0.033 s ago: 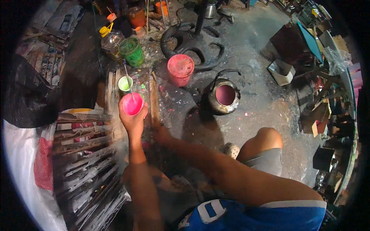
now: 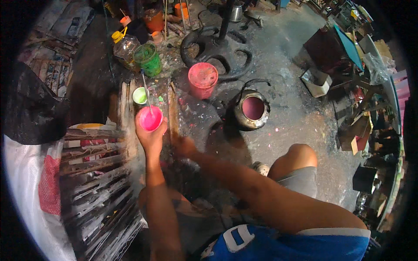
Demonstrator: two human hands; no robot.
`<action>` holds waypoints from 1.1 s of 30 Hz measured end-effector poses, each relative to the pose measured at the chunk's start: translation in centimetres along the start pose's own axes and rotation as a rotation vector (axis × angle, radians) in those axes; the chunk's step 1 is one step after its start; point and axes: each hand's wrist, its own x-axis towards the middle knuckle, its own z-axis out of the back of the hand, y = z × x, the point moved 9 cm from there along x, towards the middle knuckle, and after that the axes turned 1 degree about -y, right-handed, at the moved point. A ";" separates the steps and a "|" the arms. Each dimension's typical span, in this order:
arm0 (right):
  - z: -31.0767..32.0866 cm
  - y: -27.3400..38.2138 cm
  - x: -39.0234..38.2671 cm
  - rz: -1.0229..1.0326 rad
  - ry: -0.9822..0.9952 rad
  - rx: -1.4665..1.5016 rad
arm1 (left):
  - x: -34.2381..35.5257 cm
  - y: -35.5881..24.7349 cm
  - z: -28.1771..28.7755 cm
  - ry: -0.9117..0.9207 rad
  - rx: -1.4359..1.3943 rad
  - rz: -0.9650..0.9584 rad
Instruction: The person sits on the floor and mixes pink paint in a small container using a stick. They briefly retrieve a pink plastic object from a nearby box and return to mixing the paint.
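- A head-worn wide fisheye camera is looking steeply down past the person's bare forearms [image 2: 159,187].
- It is facing the grey, colour-flecked floor [image 2: 291,122], viewing the bare left hand [image 2: 150,141] from near, left of centre.

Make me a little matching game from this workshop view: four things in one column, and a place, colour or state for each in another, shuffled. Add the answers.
Things
1. Pink cup
2. Small cup
3. Metal pot
4. Clear jug

Clues
A. Topped with a yellow cap
B. On the floor, right of the reddish bucket
C. Held in the left hand
D. Green inside, with a pale rim

Right pairs: 1-C, 2-D, 3-B, 4-A
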 end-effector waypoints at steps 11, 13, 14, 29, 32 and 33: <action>24.6 23.5 -1.4 0.294 0.314 -0.014 | -5.0 -1.7 -12.2 0.415 0.101 -0.222; 25.8 25.2 -3.0 0.496 0.245 -0.001 | -5.6 -1.0 -13.1 0.436 0.102 -0.159; 25.9 25.8 -3.6 0.603 0.213 -0.159 | -5.5 -0.5 -13.5 0.454 0.108 -0.129; 25.3 25.8 -4.0 0.632 0.376 -0.518 | -4.2 0.9 -12.7 0.339 0.080 -0.069; 26.7 27.6 -4.3 0.776 0.167 -0.577 | -4.3 0.5 -12.5 0.298 0.142 -0.129; 26.7 28.2 -4.7 0.831 0.150 -0.492 | -4.3 0.6 -12.6 0.314 0.167 -0.126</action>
